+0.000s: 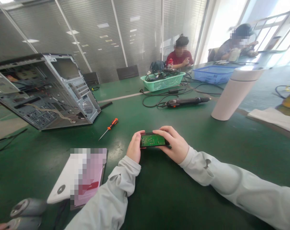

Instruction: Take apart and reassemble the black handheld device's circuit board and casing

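Observation:
Between both hands I hold a small dark-framed device with a green circuit board (153, 140) showing on its upper face. My left hand (134, 146) is closed on its left end, thumb along the edge. Around its right end my right hand (175, 144) is closed, with fingers over the far edge and the thumb at the near side. The board is level with the green table (145, 198) beneath it; whether it touches the tabletop I cannot tell. A screwdriver (110, 127) with an orange and black handle lies beyond my left hand.
An opened computer case (63, 92) stands at left. Behind are a corded electric screwdriver (186, 102), a green basket (162, 83) of cables and a blue basket (213, 75). A pale tumbler (233, 95) stands right; a notebook (60, 179) lies left. Two people sit across.

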`<state>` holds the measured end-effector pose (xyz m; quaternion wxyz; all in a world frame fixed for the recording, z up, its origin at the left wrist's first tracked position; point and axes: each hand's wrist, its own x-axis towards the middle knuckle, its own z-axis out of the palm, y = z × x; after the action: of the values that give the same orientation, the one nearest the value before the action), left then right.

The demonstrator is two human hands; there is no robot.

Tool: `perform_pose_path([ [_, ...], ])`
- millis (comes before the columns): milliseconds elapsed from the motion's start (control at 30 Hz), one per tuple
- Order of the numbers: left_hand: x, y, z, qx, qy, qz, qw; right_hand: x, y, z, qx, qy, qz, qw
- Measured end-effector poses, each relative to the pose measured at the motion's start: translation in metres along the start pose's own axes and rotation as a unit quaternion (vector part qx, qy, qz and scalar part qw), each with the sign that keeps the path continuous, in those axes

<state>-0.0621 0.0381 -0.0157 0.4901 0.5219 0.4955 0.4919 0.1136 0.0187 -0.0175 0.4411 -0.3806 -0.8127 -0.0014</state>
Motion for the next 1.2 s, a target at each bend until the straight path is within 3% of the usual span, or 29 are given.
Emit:
perform_pose_path([
  [233, 0.001, -0.004, 0.001, -0.018, 0.007, -0.013, 1.0, 0.001, -0.002, -0.002, 0.077, 0.034, 0.046, 0.995],
  [333, 0.0, -0.003, 0.001, -0.005, -0.001, -0.012, 1.0, 0.0, 0.001, 0.0, 0.128, 0.025, 0.12, 0.984],
  [433, -0.004, 0.0, 0.001, 0.021, -0.035, 0.012, 0.999, 0.0, 0.003, 0.003, 0.222, 0.017, 0.216, 0.951],
  [667, -0.012, 0.01, 0.006, 0.051, -0.089, 0.047, 0.994, 0.014, 0.004, -0.006, 0.381, -0.062, 0.427, 0.818],
  [733, -0.012, 0.011, 0.006, 0.066, -0.08, 0.063, 0.993, 0.019, 0.004, -0.014, 0.437, -0.133, 0.504, 0.733],
  [833, -0.008, 0.008, 0.002, 0.122, -0.047, 0.073, 0.989, 0.023, 0.0, -0.027, 0.528, -0.249, 0.58, 0.569],
  [933, -0.005, 0.004, -0.002, 0.148, -0.054, 0.023, 0.987, 0.023, -0.005, -0.033, 0.586, -0.325, 0.572, 0.474],
  [1000, -0.004, 0.004, -0.003, 0.147, -0.061, 0.008, 0.987, 0.022, -0.005, -0.033, 0.618, -0.341, 0.554, 0.441],
  [1067, -0.004, 0.005, -0.003, 0.146, -0.064, 0.005, 0.987, 0.021, -0.003, -0.031, 0.642, -0.336, 0.541, 0.428],
  [1200, -0.002, 0.005, -0.002, 0.114, -0.059, -0.013, 0.992, 0.02, -0.003, -0.029, 0.614, -0.313, 0.564, 0.454],
])
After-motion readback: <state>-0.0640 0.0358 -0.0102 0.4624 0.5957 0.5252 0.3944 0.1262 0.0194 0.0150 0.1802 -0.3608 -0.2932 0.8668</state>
